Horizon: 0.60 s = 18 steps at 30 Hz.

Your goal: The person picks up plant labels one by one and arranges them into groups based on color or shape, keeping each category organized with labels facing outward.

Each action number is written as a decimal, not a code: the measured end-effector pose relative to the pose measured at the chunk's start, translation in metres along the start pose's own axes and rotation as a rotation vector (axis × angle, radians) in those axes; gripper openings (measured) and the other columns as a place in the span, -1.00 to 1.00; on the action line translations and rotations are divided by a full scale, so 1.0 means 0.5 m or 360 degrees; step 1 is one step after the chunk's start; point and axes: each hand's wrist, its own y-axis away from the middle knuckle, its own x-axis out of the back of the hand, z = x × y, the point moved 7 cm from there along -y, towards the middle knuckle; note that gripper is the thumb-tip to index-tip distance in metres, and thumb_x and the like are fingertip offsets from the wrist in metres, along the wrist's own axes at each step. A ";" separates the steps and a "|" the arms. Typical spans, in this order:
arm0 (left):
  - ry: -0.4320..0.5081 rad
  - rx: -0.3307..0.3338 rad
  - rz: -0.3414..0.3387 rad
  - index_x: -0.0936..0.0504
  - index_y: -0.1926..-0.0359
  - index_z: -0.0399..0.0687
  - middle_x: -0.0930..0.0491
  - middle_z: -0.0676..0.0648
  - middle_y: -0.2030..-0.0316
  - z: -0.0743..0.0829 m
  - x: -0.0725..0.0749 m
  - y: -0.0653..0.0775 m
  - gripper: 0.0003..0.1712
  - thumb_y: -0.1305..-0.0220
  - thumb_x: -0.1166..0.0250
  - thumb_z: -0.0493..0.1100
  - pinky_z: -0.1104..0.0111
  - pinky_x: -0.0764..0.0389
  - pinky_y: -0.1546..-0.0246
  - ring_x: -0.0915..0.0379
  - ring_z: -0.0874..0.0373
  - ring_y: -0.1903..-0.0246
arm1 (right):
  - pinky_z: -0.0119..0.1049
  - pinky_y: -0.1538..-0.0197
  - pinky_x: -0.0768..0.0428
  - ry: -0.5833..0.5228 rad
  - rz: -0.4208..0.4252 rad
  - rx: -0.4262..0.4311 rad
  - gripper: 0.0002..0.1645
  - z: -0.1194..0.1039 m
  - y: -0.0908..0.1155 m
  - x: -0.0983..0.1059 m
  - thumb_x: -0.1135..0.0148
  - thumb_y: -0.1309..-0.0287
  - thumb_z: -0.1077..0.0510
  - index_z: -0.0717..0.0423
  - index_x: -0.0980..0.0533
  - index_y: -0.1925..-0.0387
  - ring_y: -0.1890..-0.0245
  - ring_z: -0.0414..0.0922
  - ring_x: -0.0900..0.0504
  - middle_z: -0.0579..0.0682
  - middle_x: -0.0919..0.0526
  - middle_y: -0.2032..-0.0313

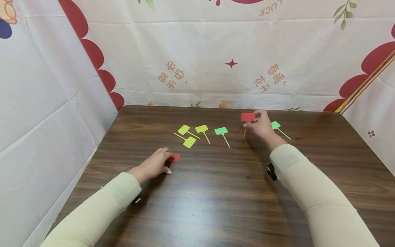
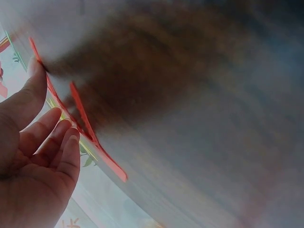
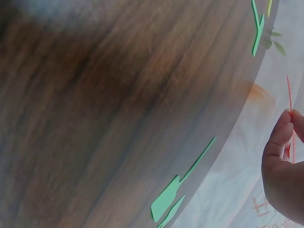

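My left hand [image 1: 155, 163] is low over the table at left centre, its fingers touching a red T-shaped plant label [image 1: 175, 157]. The left wrist view shows the thumb against a thin red strip [image 2: 52, 90] and the other fingertips beside it; a second red strip [image 2: 80, 107] stands out next to it. Further back, my right hand [image 1: 262, 125] pinches another red plant label [image 1: 248, 117] between thumb and fingers, plate up and stake down. That label appears edge-on as a thin red line [image 3: 289, 92] in the right wrist view. A green label [image 1: 275, 125] lies beside this hand, partly covered by it.
Several yellow plant labels [image 1: 202, 128] lie at the table's back middle, two of them close together. A green label [image 1: 221, 131] lies right of them. The brown wooden table [image 1: 216, 192] ends at a printed white cloth [image 1: 200, 51] behind.
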 end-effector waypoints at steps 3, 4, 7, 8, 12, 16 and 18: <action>-0.0005 -0.0010 0.0007 -0.58 -0.05 -0.32 -0.50 -0.16 0.03 0.001 0.002 0.000 -0.41 0.01 -0.51 -0.16 0.12 -0.44 -0.10 -0.38 -0.09 -0.06 | -0.29 0.26 -0.57 0.0016 0.0006 0.0006 -0.24 -0.003 0.007 -0.002 -0.23 -0.18 0.38 0.31 0.00 -0.26 0.26 -0.07 -0.53 0.16 -0.43 0.20; -0.0010 -0.0015 0.0010 -0.58 -0.05 -0.32 -0.50 -0.17 0.03 0.000 0.002 0.001 -0.41 0.01 -0.51 -0.16 0.11 -0.44 -0.10 -0.38 -0.10 -0.06 | -0.28 0.26 -0.57 0.0022 0.0005 0.0005 -0.24 -0.005 0.010 -0.004 -0.23 -0.18 0.37 0.31 0.00 -0.26 0.25 -0.04 -0.52 0.17 -0.43 0.19; -0.0011 -0.0011 0.0008 -0.58 -0.04 -0.32 -0.50 -0.18 0.03 -0.001 0.003 0.002 -0.42 0.00 -0.51 -0.17 0.11 -0.43 -0.12 -0.37 -0.12 -0.07 | -0.28 0.26 -0.57 0.0010 0.0001 0.0013 -0.25 -0.008 0.016 -0.006 -0.22 -0.19 0.37 0.30 0.00 -0.27 0.24 -0.04 -0.53 0.17 -0.43 0.18; -0.0010 -0.0010 0.0007 -0.58 -0.04 -0.33 -0.50 -0.19 0.02 -0.001 0.003 0.003 -0.42 0.00 -0.51 -0.17 0.10 -0.42 -0.12 -0.37 -0.12 -0.08 | -0.29 0.26 -0.57 0.0001 0.0002 0.0014 -0.25 -0.009 0.018 -0.006 -0.22 -0.19 0.37 0.30 0.00 -0.27 0.26 -0.07 -0.53 0.17 -0.44 0.18; -0.0021 -0.0017 0.0010 -0.58 -0.04 -0.34 -0.50 -0.21 0.00 -0.003 0.002 0.002 -0.42 0.00 -0.51 -0.17 0.10 -0.41 -0.15 -0.36 -0.14 -0.10 | -0.36 0.26 -0.57 -0.0044 -0.0007 0.0018 -0.24 -0.014 0.029 -0.006 -0.21 -0.19 0.39 0.31 0.02 -0.27 0.35 -0.24 -0.52 0.16 -0.44 0.18; -0.0036 -0.0044 0.0018 -0.57 -0.05 -0.35 -0.50 -0.23 -0.04 -0.001 0.002 0.001 -0.41 0.00 -0.51 -0.17 0.09 -0.40 -0.16 -0.35 -0.15 -0.12 | -0.42 0.28 -0.54 -0.0050 -0.0016 0.0036 -0.23 -0.020 0.040 -0.006 -0.22 -0.18 0.39 0.33 0.03 -0.25 0.40 -0.33 -0.49 0.17 -0.45 0.19; -0.0031 -0.0044 0.0016 -0.57 -0.06 -0.36 -0.49 -0.24 -0.06 0.000 0.003 0.001 -0.41 0.00 -0.51 -0.18 0.09 -0.39 -0.16 -0.35 -0.16 -0.13 | -0.44 0.29 -0.53 -0.0049 -0.0020 0.0045 -0.23 -0.024 0.047 -0.008 -0.23 -0.18 0.39 0.33 0.03 -0.25 0.41 -0.35 -0.48 0.17 -0.46 0.19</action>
